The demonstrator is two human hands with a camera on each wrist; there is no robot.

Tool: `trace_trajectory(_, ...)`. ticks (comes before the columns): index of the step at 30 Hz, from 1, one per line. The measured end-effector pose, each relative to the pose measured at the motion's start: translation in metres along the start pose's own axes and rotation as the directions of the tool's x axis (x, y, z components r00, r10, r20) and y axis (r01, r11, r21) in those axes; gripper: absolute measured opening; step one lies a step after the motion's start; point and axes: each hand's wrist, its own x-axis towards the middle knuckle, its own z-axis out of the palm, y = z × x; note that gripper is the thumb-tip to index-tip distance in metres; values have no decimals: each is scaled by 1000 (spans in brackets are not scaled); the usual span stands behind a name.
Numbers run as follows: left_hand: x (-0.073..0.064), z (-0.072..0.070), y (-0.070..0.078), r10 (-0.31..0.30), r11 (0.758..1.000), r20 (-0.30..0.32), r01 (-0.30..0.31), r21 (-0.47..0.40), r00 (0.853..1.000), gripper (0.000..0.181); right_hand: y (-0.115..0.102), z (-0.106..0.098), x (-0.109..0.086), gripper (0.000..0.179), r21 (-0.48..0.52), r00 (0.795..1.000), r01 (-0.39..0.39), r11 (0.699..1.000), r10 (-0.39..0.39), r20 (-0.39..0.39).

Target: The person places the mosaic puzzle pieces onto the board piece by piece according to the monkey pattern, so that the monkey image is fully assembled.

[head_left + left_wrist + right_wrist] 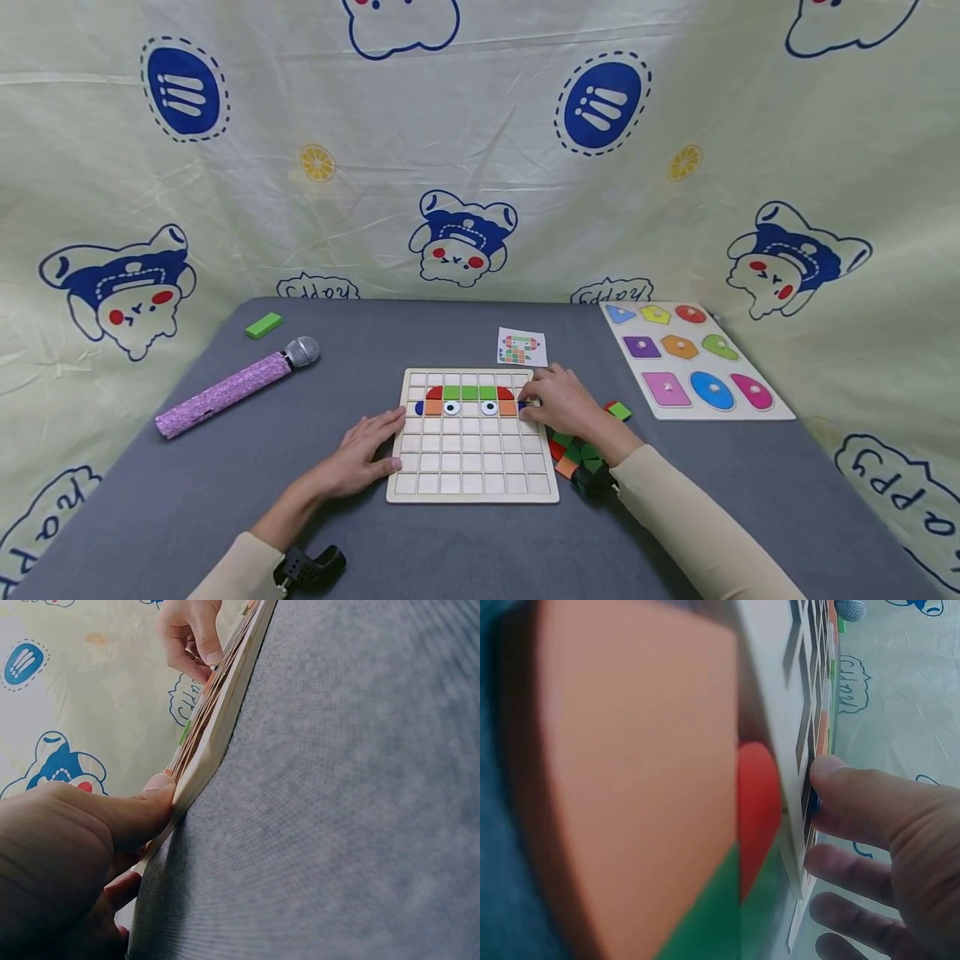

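Note:
A white gridded board (472,493) lies mid-table. Its upper part carries a row of green tiles (470,392) with a red rounded piece (434,392) at either end. Below them are orange tiles, two eye tiles (451,407) and a blue rounded piece (419,407) at the left. My left hand (356,461) rests along the board's left edge, thumb and fingers spread against the rim. At the right end of the eye row, my right hand (567,406) pinches another blue piece (813,802) between thumb and forefinger, right at its cell; fingers partly cover it.
Loose coloured tiles (587,454) are heaped beside the board, under my right wrist. A pattern card (522,347) lies behind the board. Further right is a shape puzzle (680,371); at left are a purple glittery microphone (225,396) and a green block (263,326).

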Motion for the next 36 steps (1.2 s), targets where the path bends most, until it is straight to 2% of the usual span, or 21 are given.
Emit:
trace_trajectory(4,0,0,0,2,1000,-4,-2,5,1000,62,1,-1,-1,21,4,1000,-10,1000,10,9)
trace_trajectory(9,0,0,0,-2,1000,-6,2,9,1000,62,6,-8,-8,24,14,1000,-25,1000,25,-16)
trace_trajectory(18,0,0,-1,4,1000,-12,-4,9,1000,62,26,-32,-30,27,39,996,-61,997,63,-70)
trace_trajectory(25,-1,1,0,-1,1000,-12,1,15,1000,62,39,-41,-51,26,37,992,-96,995,99,-84)
trace_trajectory(30,0,1,-1,6,1000,-17,-6,16,1000,62,42,-39,-67,24,26,992,-48,998,51,-112)
trace_trajectory(36,0,1,-2,8,1000,-15,-8,13,1000,62,35,-29,-81,21,20,993,15,1000,-13,-113)
